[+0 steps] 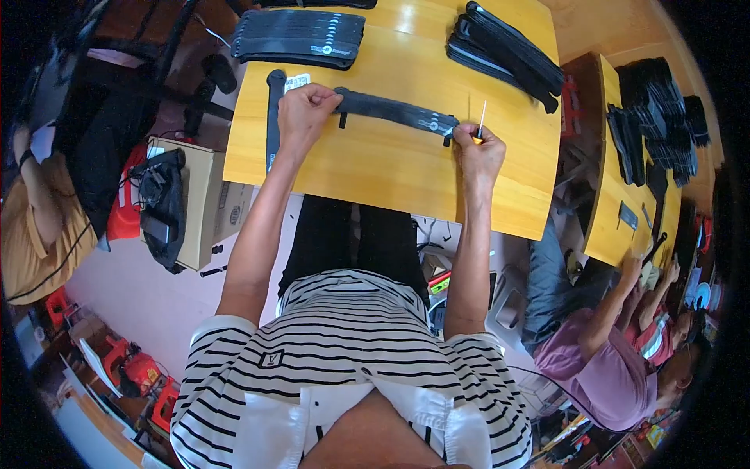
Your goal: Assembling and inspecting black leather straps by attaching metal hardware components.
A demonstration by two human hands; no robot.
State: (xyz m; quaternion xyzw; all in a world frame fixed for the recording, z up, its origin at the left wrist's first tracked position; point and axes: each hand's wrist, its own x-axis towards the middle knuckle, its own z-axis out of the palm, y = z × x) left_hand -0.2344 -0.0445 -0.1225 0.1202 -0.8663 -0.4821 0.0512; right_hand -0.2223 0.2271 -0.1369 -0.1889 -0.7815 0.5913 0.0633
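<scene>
Black strip point(394, 112) looks light, stiff; left hand point(305, 109) pinches its nine-o'clock end, right hand point(478, 152) clenches a screwdriver point(481, 123) at three o'clock.

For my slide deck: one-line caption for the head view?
Left hand steadies a long black strip on a yellow table; right hand holds a small screwdriver.

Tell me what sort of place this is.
Likely a small assembly workshop: stacks of black strips on a wooden table, the right hand holding a screwdriver, and other workers at a neighbouring table.

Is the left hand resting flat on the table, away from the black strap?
No, the left hand grips one end of the black strap on the table.
</scene>
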